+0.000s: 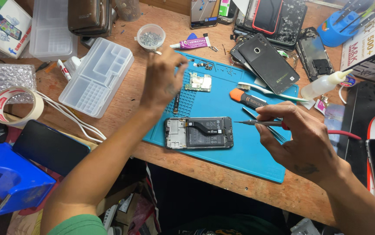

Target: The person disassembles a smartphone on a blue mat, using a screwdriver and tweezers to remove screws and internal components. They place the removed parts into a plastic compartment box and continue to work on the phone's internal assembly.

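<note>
Wooden bench (122,104) carries a blue work mat (239,148) set at a slant, its near corner just short of the bench edge. On the mat lies an opened phone (199,132), back cover off, dark battery and ribbon cable exposed, lengthwise left to right. Clear plastic compartment tray (97,76) sits left of the mat; a second clear box (50,28) lies behind it. A white carton with green and blue panels and a phone picture (2,21) occupies the far left corner; a white and black printed carton (368,54) stands at the far right. Roll of tape with red print (15,106) rests at the left edge beside bubble wrap (5,80). A black phone back cover (268,63) overlaps the mat's far edge, with cracked handsets behind it. Right hand (300,139) is over the mat's right part, grip closed on a slim screwdriver (259,123) with its tip pointing at the opened phone's right end, just short of it. Left hand (163,78) is raised above the mat's far left corner, fingertips pinched together; whether they hold anything cannot be told. A small green circuit board (198,82) lies just right of that hand. Orange-handled tool (247,99) and white toothbrush (270,90) lie mid-mat. A small clear cup of screws (151,37) and a purple-labelled glue tube (192,43) stand behind.
</note>
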